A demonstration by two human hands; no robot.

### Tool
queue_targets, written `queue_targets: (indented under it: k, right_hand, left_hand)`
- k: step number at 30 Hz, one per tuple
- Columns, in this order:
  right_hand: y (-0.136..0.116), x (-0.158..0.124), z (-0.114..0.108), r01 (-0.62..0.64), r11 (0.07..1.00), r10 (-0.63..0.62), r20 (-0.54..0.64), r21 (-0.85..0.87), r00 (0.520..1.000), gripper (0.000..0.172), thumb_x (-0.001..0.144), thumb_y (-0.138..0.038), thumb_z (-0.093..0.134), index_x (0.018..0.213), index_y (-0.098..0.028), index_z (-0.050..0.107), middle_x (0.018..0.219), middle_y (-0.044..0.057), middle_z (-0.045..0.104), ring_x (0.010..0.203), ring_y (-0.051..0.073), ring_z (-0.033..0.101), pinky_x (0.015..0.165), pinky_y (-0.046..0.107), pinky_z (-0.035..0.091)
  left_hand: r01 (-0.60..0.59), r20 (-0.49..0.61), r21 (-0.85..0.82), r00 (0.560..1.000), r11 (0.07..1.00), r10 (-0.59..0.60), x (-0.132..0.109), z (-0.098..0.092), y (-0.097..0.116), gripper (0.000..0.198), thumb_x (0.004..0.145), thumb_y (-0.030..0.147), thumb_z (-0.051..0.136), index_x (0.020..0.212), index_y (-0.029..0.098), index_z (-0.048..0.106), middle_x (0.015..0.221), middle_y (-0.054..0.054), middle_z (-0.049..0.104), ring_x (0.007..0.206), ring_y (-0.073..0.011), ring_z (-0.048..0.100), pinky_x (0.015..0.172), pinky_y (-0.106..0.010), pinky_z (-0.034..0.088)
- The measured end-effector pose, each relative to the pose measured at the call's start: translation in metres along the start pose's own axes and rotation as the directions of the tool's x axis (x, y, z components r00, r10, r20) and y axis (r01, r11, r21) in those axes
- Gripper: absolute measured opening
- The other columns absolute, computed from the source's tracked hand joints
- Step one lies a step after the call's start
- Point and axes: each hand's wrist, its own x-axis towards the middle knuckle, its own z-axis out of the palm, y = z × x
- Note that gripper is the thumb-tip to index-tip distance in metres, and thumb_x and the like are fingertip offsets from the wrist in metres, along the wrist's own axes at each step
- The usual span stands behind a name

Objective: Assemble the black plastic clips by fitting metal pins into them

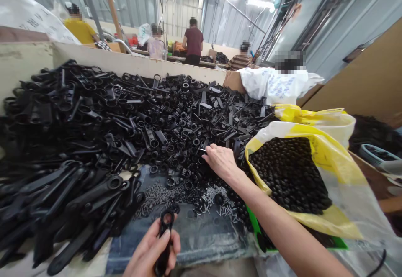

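Note:
My left hand (153,250) is at the bottom centre, fingers wrapped round a long black plastic handle part (165,237) with a ring at its top end. My right hand (221,160) reaches forward into the heap of small black ring-shaped parts (179,143), its fingers pinched at something small that I cannot make out. Loose small metal pins (213,197) lie on the table between the two hands. A big pile of long black handle parts (63,176) fills the left side.
A yellow and clear plastic bag (333,180) full of small black beads stands at the right, on a green tray (260,239). A white wall borders the table at the back. Several people work at benches behind. A brown board leans at the far right.

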Motion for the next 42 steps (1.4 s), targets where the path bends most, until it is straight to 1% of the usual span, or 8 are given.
queue_targets:
  k: [7,10,13,20,24,27,39,42]
  right_hand:
    - [0.0,-0.053,-0.024,0.189,0.959,-0.12,-0.301,0.211,0.946,0.028,0.109,-0.02,0.047,0.119,-0.02,0.073,0.109,0.007,0.077,0.095,0.016,0.074,0.085,0.026,0.056]
    - [-0.031,-0.103,-0.019,0.561,0.715,-0.279,-0.565,0.418,0.776,0.026,0.102,-0.01,0.055,0.118,-0.021,0.073,0.097,0.005,0.081,0.084,0.015,0.077,0.074,0.025,0.062]
    - [-0.064,-0.146,-0.002,0.657,0.66,-0.375,-0.598,0.364,0.708,0.037,0.098,-0.004,0.059,0.133,-0.014,0.065,0.099,0.011,0.082,0.085,0.018,0.079,0.068,0.026,0.063]
    - [-0.089,-0.176,0.033,0.533,0.755,-0.219,-0.62,0.381,0.753,0.033,0.099,-0.006,0.059,0.129,-0.016,0.067,0.092,0.008,0.082,0.073,0.018,0.078,0.06,0.026,0.059]
    - [-0.094,-0.171,0.024,0.54,0.768,-0.231,-0.638,0.344,0.734,0.019,0.101,-0.007,0.058,0.113,-0.014,0.071,0.082,0.006,0.079,0.064,0.016,0.074,0.058,0.025,0.056]
    - [-0.096,-0.169,0.016,0.559,0.748,-0.232,-0.649,0.357,0.724,0.014,0.103,-0.011,0.058,0.106,-0.014,0.072,0.078,0.006,0.077,0.061,0.015,0.071,0.056,0.023,0.055]
    - [-0.099,-0.176,0.023,0.547,0.735,-0.227,-0.615,0.4,0.755,0.015,0.102,-0.011,0.059,0.107,-0.015,0.073,0.086,0.008,0.078,0.07,0.016,0.075,0.062,0.022,0.057]
    - [-0.098,-0.18,0.022,0.519,0.667,-0.181,-0.559,0.535,0.809,0.014,0.102,-0.017,0.061,0.106,-0.017,0.074,0.084,0.006,0.075,0.066,0.015,0.071,0.059,0.022,0.055]
  left_hand:
    - [0.076,0.023,-0.243,0.997,0.967,-0.072,0.0,0.001,0.001,0.046,0.077,0.027,0.087,0.117,0.013,0.071,0.091,-0.009,0.075,0.072,-0.0138,0.064,0.065,-0.023,0.045]
    - [0.025,-0.001,-0.295,1.0,0.955,-0.026,0.004,0.009,-0.003,0.037,0.079,0.03,0.084,0.111,0.012,0.072,0.091,-0.01,0.076,0.073,-0.0154,0.065,0.061,-0.024,0.045]
    - [0.035,-0.04,-0.369,0.998,0.929,-0.053,0.003,0.019,0.002,0.018,0.092,0.029,0.07,0.102,0.015,0.072,0.095,-0.009,0.078,0.078,-0.0171,0.067,0.065,-0.027,0.048]
    - [0.022,-0.131,-0.496,0.986,0.868,-0.1,-0.006,0.035,0.017,0.048,0.11,0.033,0.033,0.093,0.013,0.073,0.09,-0.011,0.078,0.078,-0.019,0.067,0.073,-0.033,0.052]
    - [-0.1,-0.138,-0.415,0.989,0.904,0.046,-0.007,0.034,0.001,0.021,0.099,0.035,0.062,0.102,0.017,0.072,0.099,-0.008,0.077,0.089,-0.0187,0.065,0.083,-0.032,0.052]
    - [-0.219,-0.133,-0.303,0.973,0.927,0.187,-0.006,0.032,-0.011,0.027,0.086,0.035,0.082,0.107,0.022,0.07,0.098,-0.003,0.074,0.089,-0.0161,0.062,0.084,-0.029,0.05]
    - [-0.21,-0.049,-0.181,0.978,0.961,0.204,-0.011,0.031,-0.017,0.038,0.085,0.048,0.081,0.115,0.026,0.073,0.097,-0.001,0.07,0.086,-0.0145,0.059,0.08,-0.026,0.049]
    - [-0.242,-0.112,-0.061,0.966,0.968,0.235,-0.011,0.028,-0.022,0.053,0.088,0.054,0.076,0.131,0.026,0.067,0.106,-0.005,0.073,0.091,-0.0183,0.064,0.084,-0.03,0.052]
